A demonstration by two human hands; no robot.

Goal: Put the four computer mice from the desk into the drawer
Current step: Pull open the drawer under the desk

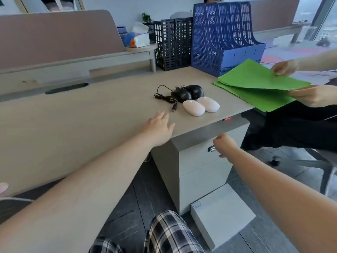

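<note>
Two pale pink mice lie side by side on the wooden desk. Just behind them sit two black wired mice, their cable coiled to the left. My left hand rests flat on the desk near its front edge, left of the mice, holding nothing. My right hand is curled at the metal handle of the top drawer in the grey cabinet under the desk. The drawer looks closed.
Another person at the right holds green paper sheets over the desk corner. A blue file rack and black file racks stand at the back. A white box lies on the floor before the cabinet.
</note>
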